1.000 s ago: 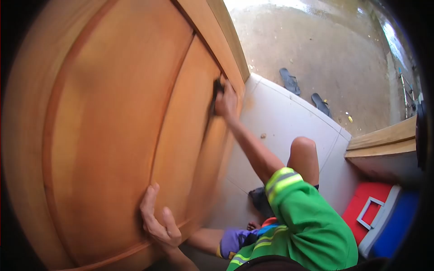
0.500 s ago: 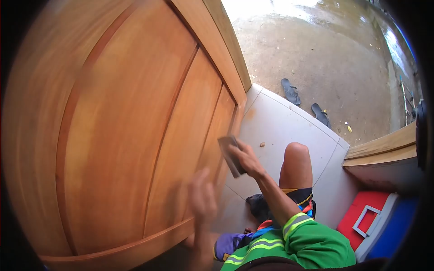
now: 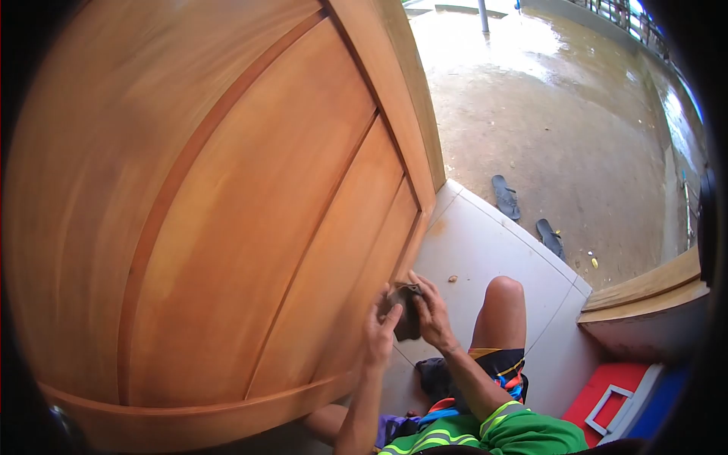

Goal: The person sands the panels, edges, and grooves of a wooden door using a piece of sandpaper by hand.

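Note:
A dark grey-brown folded piece of sandpaper [image 3: 408,322] is held between both hands, close to the lower right part of a wooden panelled door [image 3: 258,220]. My left hand [image 3: 380,327] grips its left side, with the thumb over the face. On the other side, my right hand [image 3: 434,317] has its fingers bent around the upper right edge. The sheet looks bent or curled at its top, and part of it is hidden behind the fingers.
Pale floor tiles [image 3: 493,254] lie beside the door, with a small brown bit [image 3: 453,278] on them. Two dark flip-flops [image 3: 506,197] rest on the wet ground outside. A red box with a grey handle [image 3: 607,406] stands at lower right, near a wooden frame [image 3: 644,296].
My left hand has come up from the door side and taken hold of the sandpaper, which only my right hand held before. The sheet is lower and turned. The view has shifted.

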The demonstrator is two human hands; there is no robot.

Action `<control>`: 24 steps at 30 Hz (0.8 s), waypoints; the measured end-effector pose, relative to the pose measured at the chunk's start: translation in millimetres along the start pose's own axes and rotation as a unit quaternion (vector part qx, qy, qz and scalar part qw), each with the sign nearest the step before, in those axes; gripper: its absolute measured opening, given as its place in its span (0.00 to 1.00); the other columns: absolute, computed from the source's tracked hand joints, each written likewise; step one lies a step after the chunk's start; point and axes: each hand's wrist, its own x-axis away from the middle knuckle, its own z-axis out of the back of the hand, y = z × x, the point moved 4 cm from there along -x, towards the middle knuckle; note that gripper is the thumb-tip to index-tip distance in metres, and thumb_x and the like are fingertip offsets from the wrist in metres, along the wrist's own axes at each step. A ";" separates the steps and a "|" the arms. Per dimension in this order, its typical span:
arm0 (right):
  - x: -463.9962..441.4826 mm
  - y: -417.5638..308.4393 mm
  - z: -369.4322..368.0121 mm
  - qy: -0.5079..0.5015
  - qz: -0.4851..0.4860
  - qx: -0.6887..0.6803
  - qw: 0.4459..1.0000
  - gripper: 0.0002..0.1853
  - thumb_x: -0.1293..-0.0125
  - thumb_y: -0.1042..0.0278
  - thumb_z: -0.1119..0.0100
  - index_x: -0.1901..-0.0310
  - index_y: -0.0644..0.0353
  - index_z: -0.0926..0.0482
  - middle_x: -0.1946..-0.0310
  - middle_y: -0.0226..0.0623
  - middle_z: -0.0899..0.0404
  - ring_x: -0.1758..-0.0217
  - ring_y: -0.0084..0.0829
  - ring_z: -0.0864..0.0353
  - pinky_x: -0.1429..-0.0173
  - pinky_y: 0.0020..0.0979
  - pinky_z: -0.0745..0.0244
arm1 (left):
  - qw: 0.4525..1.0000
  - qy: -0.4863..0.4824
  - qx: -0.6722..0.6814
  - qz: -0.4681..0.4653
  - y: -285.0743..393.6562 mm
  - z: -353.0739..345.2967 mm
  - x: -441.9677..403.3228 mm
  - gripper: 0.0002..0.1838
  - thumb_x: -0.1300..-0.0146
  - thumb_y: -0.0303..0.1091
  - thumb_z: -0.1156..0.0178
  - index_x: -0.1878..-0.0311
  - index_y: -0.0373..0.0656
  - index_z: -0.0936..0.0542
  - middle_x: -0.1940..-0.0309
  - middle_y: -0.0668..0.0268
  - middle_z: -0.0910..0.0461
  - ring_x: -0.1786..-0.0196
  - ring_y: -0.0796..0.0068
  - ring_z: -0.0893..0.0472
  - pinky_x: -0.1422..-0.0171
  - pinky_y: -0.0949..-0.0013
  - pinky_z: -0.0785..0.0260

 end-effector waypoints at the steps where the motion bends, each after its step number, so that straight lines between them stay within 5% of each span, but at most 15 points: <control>1: 0.2 2.5 1.4 -0.029 -0.048 -0.084 0.995 0.24 0.20 0.69 0.51 0.25 0.61 0.33 0.34 0.44 0.25 0.30 0.35 0.27 0.28 0.32 0.32 | 0.999 0.017 -0.015 -0.026 9.0 4.8 -1.5 0.27 0.23 0.30 0.45 0.23 0.36 0.34 0.34 0.62 0.25 0.32 0.72 0.27 0.25 0.68 0.38; 3: -3.9 -3.9 1.1 -0.084 -0.142 -0.247 0.955 0.22 0.18 0.64 0.51 0.28 0.62 0.30 0.39 0.37 0.21 0.35 0.28 0.23 0.30 0.30 0.30 | 0.995 0.049 -0.045 -0.080 31.5 14.2 -10.4 0.29 0.26 0.25 0.41 0.24 0.34 0.34 0.38 0.63 0.23 0.35 0.73 0.25 0.27 0.69 0.36; 4: -5.8 -20.0 0.8 -0.090 -0.140 -0.299 0.939 0.21 0.16 0.60 0.52 0.30 0.62 0.29 0.42 0.30 0.19 0.39 0.22 0.23 0.33 0.28 0.29 | 0.981 0.038 -0.145 -0.126 46.4 14.2 -11.1 0.26 0.21 0.31 0.47 0.24 0.33 0.34 0.40 0.62 0.22 0.36 0.72 0.25 0.27 0.67 0.36; 7: -10.9 -29.5 -23.9 -0.149 -0.167 -0.363 0.905 0.22 0.17 0.59 0.52 0.29 0.61 0.30 0.43 0.31 0.19 0.39 0.22 0.23 0.33 0.28 0.29 | 0.989 -0.035 -0.014 -0.146 54.8 -1.2 -15.6 0.26 0.18 0.39 0.53 0.25 0.35 0.33 0.32 0.54 0.26 0.30 0.64 0.27 0.24 0.63 0.38; 11: -21.6 -57.1 -34.8 -0.085 -0.096 -0.372 0.919 0.21 0.17 0.59 0.52 0.30 0.60 0.33 0.41 0.30 0.24 0.38 0.23 0.25 0.31 0.31 0.31 | 0.953 -0.116 -0.023 -0.280 71.8 -10.6 -17.8 0.32 0.17 0.51 0.63 0.24 0.36 0.34 0.28 0.51 0.30 0.25 0.54 0.32 0.19 0.57 0.46; 12: -18.0 -54.6 -37.6 -0.108 -0.139 -0.398 0.900 0.24 0.17 0.59 0.51 0.27 0.60 0.36 0.37 0.32 0.27 0.35 0.25 0.27 0.29 0.32 0.33 | 0.935 -0.092 -0.125 -0.318 83.0 -10.8 -11.0 0.35 0.18 0.58 0.65 0.25 0.38 0.31 0.26 0.50 0.31 0.23 0.48 0.35 0.18 0.54 0.49; 15: -11.8 -68.9 -36.6 -0.142 -0.128 -0.348 0.918 0.26 0.20 0.60 0.46 0.28 0.61 0.36 0.36 0.34 0.27 0.33 0.26 0.27 0.27 0.33 0.34 | 0.768 -0.005 -0.513 -0.383 123.9 -0.5 2.9 0.34 0.20 0.58 0.58 0.28 0.40 0.25 0.26 0.49 0.32 0.24 0.45 0.33 0.21 0.54 0.44; 18: -17.2 -112.3 -32.6 -0.146 -0.064 -0.337 0.928 0.30 0.23 0.66 0.44 0.24 0.65 0.39 0.28 0.41 0.32 0.28 0.29 0.30 0.27 0.33 0.33 | 0.841 0.000 -0.430 -0.328 157.5 14.7 15.7 0.29 0.22 0.51 0.49 0.32 0.36 0.23 0.25 0.52 0.32 0.26 0.47 0.31 0.21 0.50 0.43; 21: -27.4 -131.0 -41.8 -0.126 -0.053 -0.369 0.919 0.29 0.26 0.67 0.40 0.27 0.65 0.33 0.36 0.39 0.24 0.38 0.25 0.23 0.36 0.30 0.25 | 0.806 0.040 -0.485 -0.338 185.5 27.4 33.3 0.23 0.24 0.43 0.43 0.35 0.38 0.20 0.27 0.54 0.29 0.29 0.49 0.28 0.23 0.50 0.40; 24: -40.4 -113.7 -46.6 -0.176 -0.128 -0.374 0.902 0.25 0.29 0.69 0.38 0.32 0.65 0.28 0.46 0.36 0.17 0.45 0.23 0.19 0.40 0.29 0.23 | 0.667 0.091 -0.608 -0.421 244.0 31.2 59.0 0.21 0.27 0.40 0.40 0.37 0.39 0.18 0.30 0.57 0.25 0.31 0.51 0.24 0.23 0.51 0.39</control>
